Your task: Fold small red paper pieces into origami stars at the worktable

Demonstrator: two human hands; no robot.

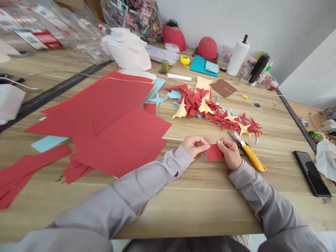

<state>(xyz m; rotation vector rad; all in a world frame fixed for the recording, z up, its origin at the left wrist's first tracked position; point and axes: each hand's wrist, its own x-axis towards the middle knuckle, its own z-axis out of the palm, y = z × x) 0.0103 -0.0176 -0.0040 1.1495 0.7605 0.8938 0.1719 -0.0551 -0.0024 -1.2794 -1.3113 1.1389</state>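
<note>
A small square of red paper [214, 152] is held up between my two hands, just above the wooden tabletop [183, 203]. My left hand [194, 146] pinches its left edge, and my right hand [230, 153] grips its right edge. Just beyond my right hand lie a yellow utility knife [251, 157] and black-handled scissors [237, 143]. A long heap of small folded red, yellow and blue paper pieces [210, 109] spreads out ahead of my hands. Large red paper sheets [110, 122] lie to the left of my left hand.
A black smartphone [312, 174] lies at the right. Red paper strips [18, 175] sit at the left edge. Along the back stand a white paper towel roll [237, 57], red domed forms [207, 48], teal paper [203, 66] and clear plastic bags [63, 31].
</note>
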